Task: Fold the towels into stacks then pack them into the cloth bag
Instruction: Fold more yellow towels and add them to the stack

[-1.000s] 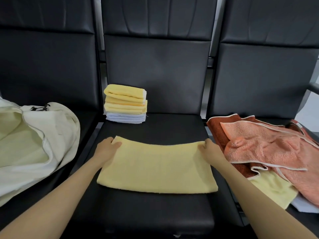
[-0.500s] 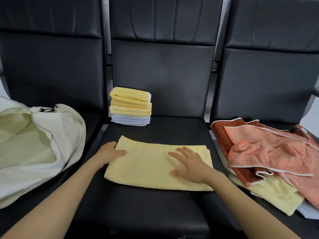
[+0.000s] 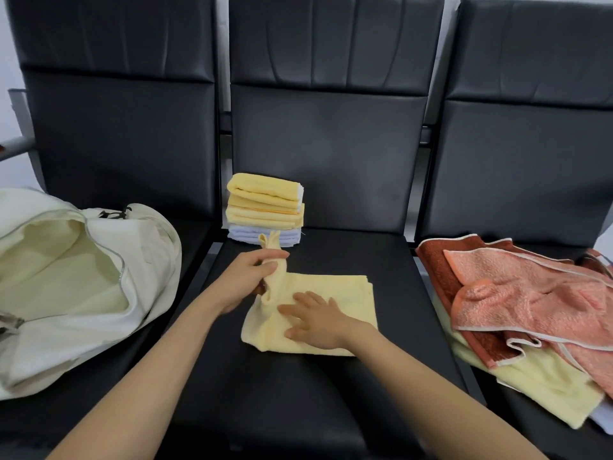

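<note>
A pale yellow towel lies folded on the middle black seat. My left hand grips its left end, bunched and lifted off the seat. With flat fingers, my right hand presses down on the towel's middle. Behind them, against the seat back, stands a stack of folded towels, yellow on top and white below. The cream cloth bag lies open on the left seat.
A loose heap of unfolded towels, orange, rust and pale yellow, covers the right seat. Black seat backs rise behind all three seats. A metal armrest shows at the far left.
My left hand has gathered the towel's left end and raised it. My right hand slid from the right edge onto the middle of the towel, which is now narrower.
</note>
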The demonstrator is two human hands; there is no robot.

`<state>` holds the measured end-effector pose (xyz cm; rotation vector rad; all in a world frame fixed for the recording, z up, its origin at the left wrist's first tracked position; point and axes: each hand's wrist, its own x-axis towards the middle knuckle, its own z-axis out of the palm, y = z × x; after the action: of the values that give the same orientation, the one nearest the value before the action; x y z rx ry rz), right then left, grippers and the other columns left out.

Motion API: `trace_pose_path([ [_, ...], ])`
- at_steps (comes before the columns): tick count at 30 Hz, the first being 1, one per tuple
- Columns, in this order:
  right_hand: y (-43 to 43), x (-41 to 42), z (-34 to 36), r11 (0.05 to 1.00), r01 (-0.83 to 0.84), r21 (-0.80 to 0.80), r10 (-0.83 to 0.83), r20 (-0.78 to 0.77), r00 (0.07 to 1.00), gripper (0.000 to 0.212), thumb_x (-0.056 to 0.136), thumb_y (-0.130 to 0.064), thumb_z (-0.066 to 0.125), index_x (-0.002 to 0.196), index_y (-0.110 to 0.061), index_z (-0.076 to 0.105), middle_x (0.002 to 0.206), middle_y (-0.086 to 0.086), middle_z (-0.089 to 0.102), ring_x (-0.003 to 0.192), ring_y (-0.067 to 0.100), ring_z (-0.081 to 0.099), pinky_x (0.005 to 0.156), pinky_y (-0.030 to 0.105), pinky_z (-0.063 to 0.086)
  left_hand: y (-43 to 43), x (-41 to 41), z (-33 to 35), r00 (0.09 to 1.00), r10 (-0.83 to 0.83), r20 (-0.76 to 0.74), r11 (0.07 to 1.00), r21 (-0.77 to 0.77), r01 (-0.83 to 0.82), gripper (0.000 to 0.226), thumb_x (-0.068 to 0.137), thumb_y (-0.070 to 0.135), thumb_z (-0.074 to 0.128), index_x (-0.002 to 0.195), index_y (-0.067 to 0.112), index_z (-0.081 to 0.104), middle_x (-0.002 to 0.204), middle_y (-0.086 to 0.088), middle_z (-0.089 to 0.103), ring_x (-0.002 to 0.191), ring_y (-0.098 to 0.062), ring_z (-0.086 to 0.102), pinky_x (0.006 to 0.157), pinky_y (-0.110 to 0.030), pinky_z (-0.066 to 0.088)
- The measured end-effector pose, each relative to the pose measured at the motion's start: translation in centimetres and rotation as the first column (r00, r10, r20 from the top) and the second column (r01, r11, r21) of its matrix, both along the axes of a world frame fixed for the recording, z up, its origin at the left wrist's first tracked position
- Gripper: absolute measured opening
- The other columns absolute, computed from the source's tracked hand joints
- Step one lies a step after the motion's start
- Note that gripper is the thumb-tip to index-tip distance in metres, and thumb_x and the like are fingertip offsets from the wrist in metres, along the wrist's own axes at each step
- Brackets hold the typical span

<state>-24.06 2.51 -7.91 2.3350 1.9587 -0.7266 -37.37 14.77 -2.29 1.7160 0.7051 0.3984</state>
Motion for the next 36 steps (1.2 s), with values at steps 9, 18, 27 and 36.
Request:
trace_pose_path([
  [9, -6.9, 6.0, 1.9, 0.989, 0.135, 0.057, -0.135, -0.003, 0.991, 0.040, 0.093, -0.030, 0.057, 0.133, -0.031, 0.051, 0.136, -0.004, 0.044, 0.126, 0.017, 0.041, 0.103, 0.034, 0.040, -2.4, 2.4, 0.7, 0.988, -0.030, -0.149, 0.997, 0.062, 0.040, 0.048, 0.084, 0.005, 0.058, 0.128, 0.024, 0.056, 0.115, -0.004, 0.055, 0.086, -0.017, 0.066, 0.064, -0.024, 0.054],
  [18, -6.7, 6.7, 1.4, 0.963, 0.263, 0.065, -0.253, -0.125, 0.959, 0.049, 0.085, -0.023, 0.066, 0.131, -0.028, 0.053, 0.127, -0.005, 0.055, 0.115, 0.017, 0.052, 0.094, 0.029, 0.045, -5.8, 8.4, 0.3, 0.966, -0.142, -0.218, 0.989, -0.077, 0.128, 0.051, 0.085, 0.000, 0.055, 0.134, 0.014, 0.052, 0.094, -0.004, 0.055, 0.075, -0.015, 0.063, 0.062, -0.023, 0.057],
  [27, -7.5, 8.7, 2.0, 0.959, 0.282, 0.032, -0.264, -0.265, 0.927, 0.032, 0.090, -0.014, 0.048, 0.112, -0.024, 0.069, 0.111, -0.001, 0.068, 0.102, 0.016, 0.061, 0.089, 0.032, 0.048, -7.7, 10.3, -2.3, 0.918, -0.282, -0.278, 0.958, -0.133, 0.254, 0.051, 0.092, 0.008, 0.055, 0.139, 0.022, 0.046, 0.114, -0.006, 0.053, 0.073, -0.017, 0.066, 0.072, -0.030, 0.059],
  [36, -6.5, 8.3, 1.8, 0.699, 0.713, -0.056, -0.589, -0.611, 0.529, 0.034, 0.097, -0.034, 0.049, 0.125, -0.017, 0.039, 0.103, 0.003, 0.060, 0.088, 0.022, 0.068, 0.078, 0.036, 0.059, -3.9, 5.6, -2.9, 0.946, -0.046, -0.320, 0.987, 0.131, 0.092, 0.028, 0.091, 0.010, 0.056, 0.116, 0.024, 0.059, 0.115, 0.003, 0.056, 0.088, -0.012, 0.062, 0.077, -0.024, 0.055],
])
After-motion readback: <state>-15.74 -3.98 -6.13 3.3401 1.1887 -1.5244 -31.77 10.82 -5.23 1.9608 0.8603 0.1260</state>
